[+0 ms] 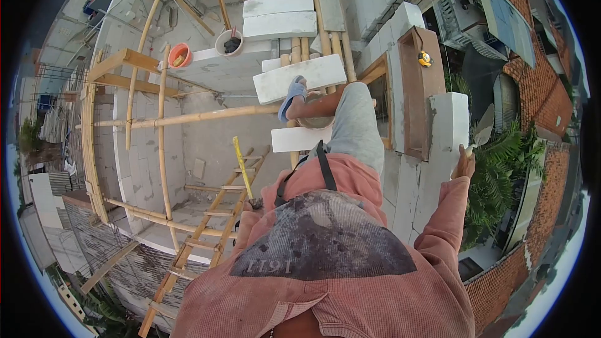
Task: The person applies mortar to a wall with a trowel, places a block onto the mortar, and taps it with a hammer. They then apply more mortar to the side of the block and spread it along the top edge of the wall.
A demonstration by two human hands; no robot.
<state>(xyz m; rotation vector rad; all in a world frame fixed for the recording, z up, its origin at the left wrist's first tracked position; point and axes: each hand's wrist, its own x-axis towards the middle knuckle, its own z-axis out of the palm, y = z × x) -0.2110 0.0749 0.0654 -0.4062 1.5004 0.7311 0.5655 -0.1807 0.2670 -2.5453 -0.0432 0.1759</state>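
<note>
On the left, my left hand [251,205] is closed around the lower, dark end of a long yellow-handled tool [243,166], which points up and away from me. I cannot tell what kind of tool it is. My right hand [465,164] grips a trowel [483,130] by its pale handle, right beside the end of a white block [449,122] on top of the wall. The trowel's grey blade sticks out past the wall's outer side. Below me, a foot in a blue sandal [293,99] rests by a white block [300,79] laid over bamboo poles.
An orange bucket [180,56] and a white bucket [229,44] stand on the left wall. A yellow tape measure [425,58] lies by the brown wooden frame [414,94]. Bamboo poles [206,114] cross a deep drop, and a bamboo ladder [203,244] leans at lower left.
</note>
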